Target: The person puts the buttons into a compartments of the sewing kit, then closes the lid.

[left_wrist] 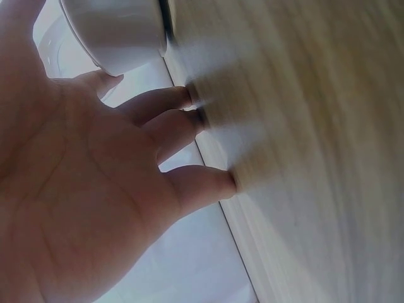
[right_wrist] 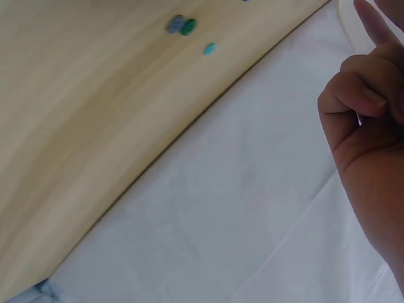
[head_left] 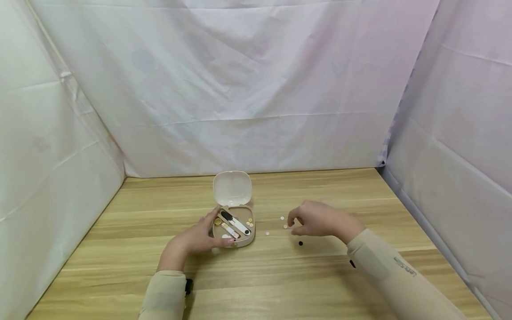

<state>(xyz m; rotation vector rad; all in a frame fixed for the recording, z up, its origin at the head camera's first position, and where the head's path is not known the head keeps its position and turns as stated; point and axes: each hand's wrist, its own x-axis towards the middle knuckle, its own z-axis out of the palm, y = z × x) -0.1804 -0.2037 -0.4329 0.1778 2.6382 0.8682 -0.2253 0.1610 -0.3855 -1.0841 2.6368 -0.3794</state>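
Small beige sewing case (head_left: 234, 231) lying open on the wooden bench (head_left: 360, 195), lid upright; steadied by left hand (head_left: 196, 240), fingers straight along its near edge. Right hand (head_left: 316, 220) hovering curled over loose buttons (head_left: 285, 223), whether pinching one impossible to tell. Probably light, hard, smooth plastic discs, slippery on the grain; best pinched edge-on with fingertips.

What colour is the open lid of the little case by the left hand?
Pale pinkish white; the lid shows best in the head view.
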